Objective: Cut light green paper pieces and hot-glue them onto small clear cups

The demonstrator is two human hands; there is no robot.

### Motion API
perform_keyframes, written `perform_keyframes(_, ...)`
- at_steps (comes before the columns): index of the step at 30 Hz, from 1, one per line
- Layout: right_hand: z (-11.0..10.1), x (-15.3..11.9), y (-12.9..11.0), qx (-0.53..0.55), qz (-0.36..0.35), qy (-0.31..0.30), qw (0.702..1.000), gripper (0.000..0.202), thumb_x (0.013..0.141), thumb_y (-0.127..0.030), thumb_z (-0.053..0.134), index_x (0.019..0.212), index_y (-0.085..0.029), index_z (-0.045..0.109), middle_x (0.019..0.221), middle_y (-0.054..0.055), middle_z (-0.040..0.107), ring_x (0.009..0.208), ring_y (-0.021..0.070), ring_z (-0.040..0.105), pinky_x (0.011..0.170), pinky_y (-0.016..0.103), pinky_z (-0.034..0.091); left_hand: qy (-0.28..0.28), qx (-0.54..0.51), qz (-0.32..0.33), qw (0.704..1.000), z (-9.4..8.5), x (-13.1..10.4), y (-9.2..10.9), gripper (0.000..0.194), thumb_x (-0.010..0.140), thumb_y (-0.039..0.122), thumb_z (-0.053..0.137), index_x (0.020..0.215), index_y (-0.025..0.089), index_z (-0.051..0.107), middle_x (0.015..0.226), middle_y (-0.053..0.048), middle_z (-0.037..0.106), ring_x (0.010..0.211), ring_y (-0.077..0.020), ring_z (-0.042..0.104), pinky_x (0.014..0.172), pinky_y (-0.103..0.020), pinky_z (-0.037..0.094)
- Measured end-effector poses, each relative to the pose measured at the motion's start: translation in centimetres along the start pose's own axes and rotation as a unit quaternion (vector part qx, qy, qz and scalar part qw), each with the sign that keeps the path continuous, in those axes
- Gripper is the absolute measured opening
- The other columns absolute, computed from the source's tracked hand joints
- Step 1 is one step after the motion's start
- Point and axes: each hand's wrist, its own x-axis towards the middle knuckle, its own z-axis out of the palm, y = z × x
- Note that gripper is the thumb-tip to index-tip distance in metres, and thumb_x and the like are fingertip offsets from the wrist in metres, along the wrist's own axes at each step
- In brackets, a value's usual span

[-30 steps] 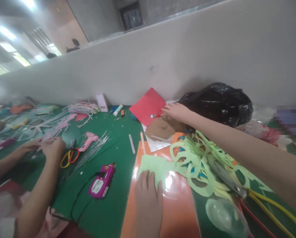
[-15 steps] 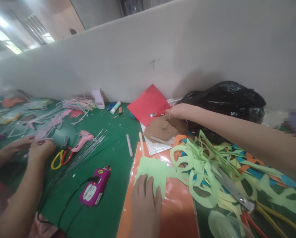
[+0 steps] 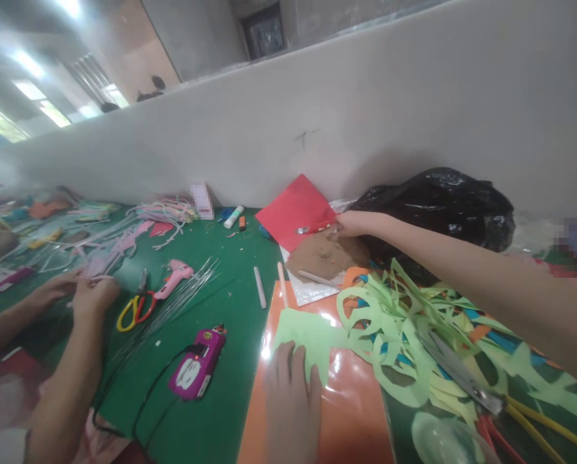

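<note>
My left hand (image 3: pixel 293 393) lies flat, fingers stretched, on a light green sheet of paper (image 3: pixel 302 325). Under that sheet is a glossy orange sheet (image 3: pixel 351 412). My right hand (image 3: pixel 355 223) reaches far forward, its fingers bent together over a brown, rough-surfaced piece (image 3: pixel 312 254). Beside its fingertips lies a slim red tool with a metallic end (image 3: pixel 312 229); what the fingers hold is too small to make out. A red paper square (image 3: pixel 295 206) leans behind, against the wall. Large scissors (image 3: pixel 462 377) with red and yellow handles rest on green paper cutouts (image 3: pixel 404 361) at right.
A black plastic bag (image 3: pixel 443 206) stands by the wall. Two pale sticks (image 3: pixel 260 287) lie left of the brown piece. Further left are a purple corded device (image 3: pixel 199 364), a pink glue gun (image 3: pixel 176 277), small scissors (image 3: pixel 136 309) and another person's hands (image 3: pixel 93 293).
The camera view has shifted slightly, so everything sits a little lower and further right. My left hand stays on the green paper; my right hand stays by the red tool.
</note>
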Motion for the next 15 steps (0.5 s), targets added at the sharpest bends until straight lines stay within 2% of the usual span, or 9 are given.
perform_keyframes(3,-0.1,-0.5,0.4,0.01,0.017,0.016,1.0,0.037,0.097,-0.04,0.06,0.124,-0.014,0.061,0.122,0.01,0.062,0.108,0.0199,0.063,0.093,0.041,0.055,-0.027,-0.008,0.002,1.0,-0.8,0.4,0.3,0.025,0.099,0.028,0.046,0.117,0.021,0.061,0.124,-0.011,0.064,0.119,-0.0288,0.06,0.094,-0.05,0.055)
perform_keyframes(10,0.1,-2.5,0.0,0.035,0.104,0.071,0.991,0.041,0.097,-0.039,0.061,0.129,-0.014,0.059,0.128,0.012,0.06,0.112,0.0216,0.061,0.095,0.043,0.054,-0.024,-0.022,-0.016,0.999,-1.1,0.6,0.9,0.023,0.099,0.028,0.046,0.115,0.021,0.061,0.123,-0.011,0.064,0.117,-0.0291,0.06,0.094,-0.052,0.054)
perform_keyframes(15,0.8,-2.8,-0.5,0.085,0.132,0.068,0.985,0.042,0.096,-0.039,0.062,0.128,-0.012,0.059,0.127,0.013,0.06,0.111,0.0216,0.062,0.095,0.042,0.054,-0.029,-0.026,-0.02,0.999,-1.4,0.7,0.9,0.022,0.098,0.027,0.046,0.114,0.021,0.06,0.122,-0.011,0.064,0.115,-0.0286,0.06,0.093,-0.052,0.054)
